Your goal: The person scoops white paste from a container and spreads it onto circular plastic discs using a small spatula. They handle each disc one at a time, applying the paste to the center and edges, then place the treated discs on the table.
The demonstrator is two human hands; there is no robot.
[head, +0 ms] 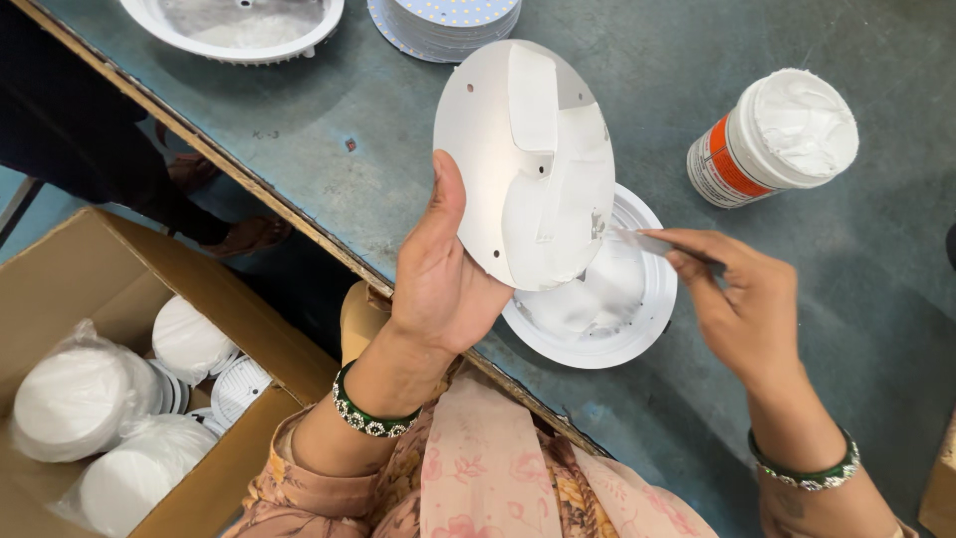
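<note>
My left hand (443, 274) holds a round white plate (523, 159) up on edge, thumb on its face; white paste is smeared in a band across it. My right hand (742, 299) pinches a thin flat spreader (642, 239) whose tip touches the plate's right edge. Below the plate a round white lamp housing (597, 314) lies on the grey-green table (617, 60), with paste inside it. An open white tub of white paste (777, 139) with an orange label stands to the right.
A stack of round boards (443, 22) and another white housing (234, 25) lie at the table's far edge. A cardboard box (119, 379) at lower left holds bagged white discs. Someone's foot (244, 234) shows under the table's edge.
</note>
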